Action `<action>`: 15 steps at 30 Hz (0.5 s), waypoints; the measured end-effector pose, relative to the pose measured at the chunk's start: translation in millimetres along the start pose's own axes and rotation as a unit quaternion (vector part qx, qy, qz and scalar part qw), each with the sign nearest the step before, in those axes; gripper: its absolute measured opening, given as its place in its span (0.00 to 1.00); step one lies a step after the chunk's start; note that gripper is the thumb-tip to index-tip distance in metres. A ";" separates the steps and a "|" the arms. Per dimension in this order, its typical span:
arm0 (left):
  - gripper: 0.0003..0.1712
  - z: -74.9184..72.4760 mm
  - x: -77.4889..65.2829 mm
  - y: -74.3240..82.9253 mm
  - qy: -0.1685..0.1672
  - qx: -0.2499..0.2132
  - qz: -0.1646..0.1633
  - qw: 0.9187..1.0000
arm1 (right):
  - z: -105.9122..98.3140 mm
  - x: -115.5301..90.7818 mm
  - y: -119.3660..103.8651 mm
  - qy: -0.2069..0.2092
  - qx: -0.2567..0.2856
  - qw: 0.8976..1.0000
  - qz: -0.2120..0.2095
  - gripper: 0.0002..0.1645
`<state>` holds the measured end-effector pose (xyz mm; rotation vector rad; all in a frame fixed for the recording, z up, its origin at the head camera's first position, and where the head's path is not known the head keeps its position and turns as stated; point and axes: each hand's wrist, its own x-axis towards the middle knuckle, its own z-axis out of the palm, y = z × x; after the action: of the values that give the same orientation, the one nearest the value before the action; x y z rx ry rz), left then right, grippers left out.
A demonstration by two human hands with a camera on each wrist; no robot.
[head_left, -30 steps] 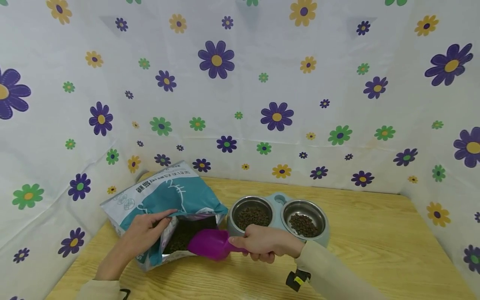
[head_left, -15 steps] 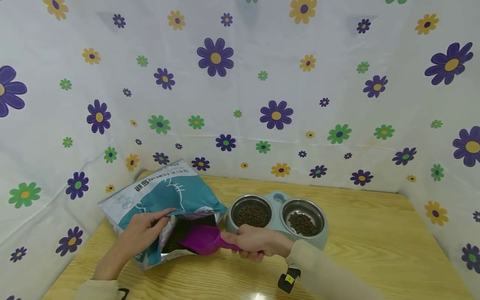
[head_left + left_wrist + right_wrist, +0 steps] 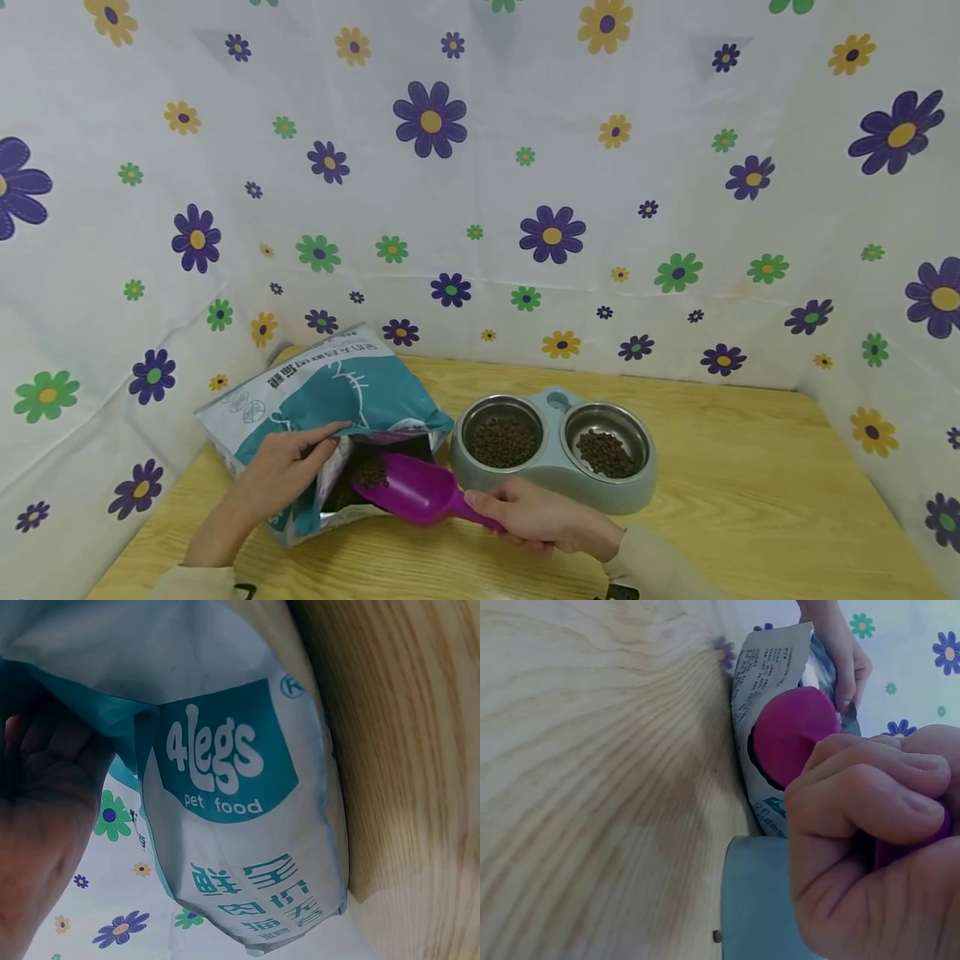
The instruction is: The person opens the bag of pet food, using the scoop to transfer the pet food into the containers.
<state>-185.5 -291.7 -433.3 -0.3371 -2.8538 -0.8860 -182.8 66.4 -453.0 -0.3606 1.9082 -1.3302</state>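
A teal and white pet food bag (image 3: pixel 397 379) lies on its side at the left of the table, mouth toward me, with brown kibble inside. My left hand (image 3: pixel 281 468) grips the edge of its mouth and holds it apart; in the left wrist view the curled fingers (image 3: pixel 56 746) are partly hidden by the bag. The handle of a magenta scoop (image 3: pixel 420 492) is in my right hand (image 3: pixel 543 517), fingers wrapped round it in the right wrist view. The scoop's front end is in the bag's mouth, with some kibble (image 3: pixel 371 475) at its tip.
Just right of the bag stands a pale blue double feeder (image 3: pixel 555 475) with two steel bowls. Kibble lies in the left bowl (image 3: pixel 504 442) and the right bowl (image 3: pixel 606 452). A flowered cloth (image 3: pixel 480 167) rises behind and beside the wooden table (image 3: pixel 750 492).
The scoop went deeper into the bag and then tilted back slightly outward, now showing kibble at its tip. My right hand is lower, uncovering the left bowl. My left hand stays put.
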 end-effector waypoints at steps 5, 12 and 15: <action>0.19 -0.4 -0.3 0.1 0.003 -0.002 0.006 1.000 | -1.7 -12.2 5.4 0.002 0.018 0.999 -0.029 0.37; 0.19 -0.1 0.4 0.2 0.011 0.001 0.015 1.000 | -10.1 -23.9 6.5 -0.023 0.053 0.996 -0.066 0.41; 0.19 0.9 -0.2 -0.3 0.014 0.005 0.015 1.000 | -12.8 -28.2 7.6 -0.029 0.053 0.996 -0.073 0.41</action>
<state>-185.5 -291.4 -434.3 -0.3632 -2.8181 -0.8642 -171.8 95.4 -445.7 -0.4870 1.7839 -1.4925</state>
